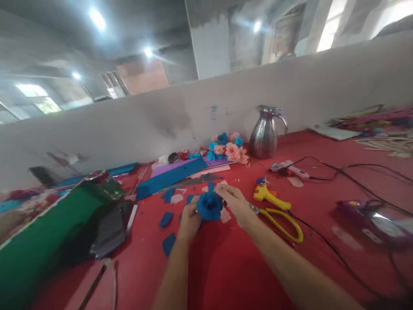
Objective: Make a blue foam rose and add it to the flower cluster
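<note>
Blue flower (209, 206) btwn hands, above red table (238, 267), blue scraps (166, 219) lying to L. L hand (189, 217) grasping flower's L side; R hand (237, 202) fingers bent at upper R edge, can't tell if pinching petal. Judgement: keep L grip light, low, off petals; work R fingertips gently, petal by petal. Bloom faces up twd wearer; roundish, no clear long axis; stem hidden.

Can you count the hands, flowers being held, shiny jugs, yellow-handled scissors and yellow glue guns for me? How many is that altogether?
Hands: 2, left hand and right hand
Held flowers: 1, blue flower
Shiny jugs: 1, metal jug
Yellow-handled scissors: 1
Yellow glue gun: 1
Total: 6
</note>
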`<control>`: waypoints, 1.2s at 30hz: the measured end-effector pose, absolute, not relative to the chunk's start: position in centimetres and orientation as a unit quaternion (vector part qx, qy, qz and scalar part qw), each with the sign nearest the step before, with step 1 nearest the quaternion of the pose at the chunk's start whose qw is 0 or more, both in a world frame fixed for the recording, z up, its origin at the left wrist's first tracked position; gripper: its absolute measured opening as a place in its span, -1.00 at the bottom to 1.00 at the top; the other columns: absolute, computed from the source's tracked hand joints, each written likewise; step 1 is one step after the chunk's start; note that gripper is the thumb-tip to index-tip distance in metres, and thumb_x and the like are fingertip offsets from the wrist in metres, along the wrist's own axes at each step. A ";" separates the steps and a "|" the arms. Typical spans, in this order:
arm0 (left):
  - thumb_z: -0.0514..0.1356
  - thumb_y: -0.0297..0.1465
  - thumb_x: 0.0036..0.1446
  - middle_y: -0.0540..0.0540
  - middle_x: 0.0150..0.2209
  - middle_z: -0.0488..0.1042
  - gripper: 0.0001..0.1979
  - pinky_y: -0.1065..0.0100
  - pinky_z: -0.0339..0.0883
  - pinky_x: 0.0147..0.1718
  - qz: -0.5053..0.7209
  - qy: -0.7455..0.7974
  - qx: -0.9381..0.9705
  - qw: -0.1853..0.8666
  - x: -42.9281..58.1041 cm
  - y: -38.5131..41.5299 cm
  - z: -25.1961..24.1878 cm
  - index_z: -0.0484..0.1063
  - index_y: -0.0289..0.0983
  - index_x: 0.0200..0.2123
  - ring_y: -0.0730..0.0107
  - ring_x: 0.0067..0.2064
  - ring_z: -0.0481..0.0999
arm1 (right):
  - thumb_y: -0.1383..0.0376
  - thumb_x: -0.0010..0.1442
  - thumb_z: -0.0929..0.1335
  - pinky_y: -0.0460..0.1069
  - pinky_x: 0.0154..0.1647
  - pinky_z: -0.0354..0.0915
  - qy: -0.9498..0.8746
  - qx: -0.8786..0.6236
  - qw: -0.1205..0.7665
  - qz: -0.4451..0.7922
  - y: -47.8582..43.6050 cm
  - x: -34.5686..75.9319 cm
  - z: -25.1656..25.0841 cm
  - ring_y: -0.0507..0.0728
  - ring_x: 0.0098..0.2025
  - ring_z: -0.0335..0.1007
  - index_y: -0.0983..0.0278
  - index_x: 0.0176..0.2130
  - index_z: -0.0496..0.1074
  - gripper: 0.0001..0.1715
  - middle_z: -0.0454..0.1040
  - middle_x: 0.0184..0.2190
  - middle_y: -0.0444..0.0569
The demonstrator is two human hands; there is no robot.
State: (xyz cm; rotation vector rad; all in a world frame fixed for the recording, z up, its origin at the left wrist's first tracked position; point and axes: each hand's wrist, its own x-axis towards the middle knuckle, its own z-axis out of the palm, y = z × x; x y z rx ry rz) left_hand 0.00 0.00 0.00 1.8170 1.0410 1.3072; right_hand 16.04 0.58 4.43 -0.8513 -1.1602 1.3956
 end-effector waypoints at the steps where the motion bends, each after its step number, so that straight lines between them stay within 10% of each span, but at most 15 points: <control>1: 0.12 -0.49 0.06 -0.05 -0.49 0.39 -0.70 0.35 0.24 -0.25 0.495 0.398 0.696 0.334 0.1 0.0 0.1 0.39 -0.28 -0.69 0.37 -0.33 0.33 | 0.06 -0.03 0.34 -0.07 -0.47 0.05 -0.501 -0.355 0.544 0.572 0.7 16.0 4.3 -0.01 -0.53 0.08 0.27 -0.58 0.29 -0.66 0.20 -0.62 -0.20; 16: 0.20 -0.50 -0.03 -0.06 -0.43 0.44 -0.79 0.28 0.24 -0.14 0.500 0.406 0.652 0.400 0.3 -0.3 0.7 0.43 -0.27 -0.68 0.32 -0.28 0.37 | 0.13 -0.06 0.38 -0.07 -0.48 0.08 -0.496 -0.360 0.553 0.564 1.0 16.8 4.6 -0.01 -0.54 0.14 0.27 -0.54 0.41 -0.75 0.29 -0.63 -0.19; 24: 0.27 -0.42 -0.09 0.05 -0.64 0.27 -0.73 0.45 0.14 -0.51 0.479 0.414 0.585 0.507 1.0 -1.1 1.0 0.30 -0.29 -0.72 0.53 -0.55 0.17 | 0.01 -0.05 0.36 -0.07 -0.46 0.05 -0.493 -0.388 0.484 0.609 1.1 17.2 4.7 0.01 -0.50 0.17 0.28 -0.50 0.46 -0.62 0.34 -0.58 -0.16; 36: 0.29 -0.34 -0.06 0.02 -0.64 0.34 -0.79 0.43 0.16 -0.49 0.429 0.404 0.604 0.537 0.6 -1.0 0.5 0.41 -0.28 -0.64 0.50 -0.53 0.23 | 0.07 -0.06 0.40 -0.07 -0.46 0.06 -0.548 -0.351 0.487 0.583 1.0 17.3 4.7 -0.01 -0.52 0.13 0.28 -0.57 0.39 -0.67 0.28 -0.61 -0.19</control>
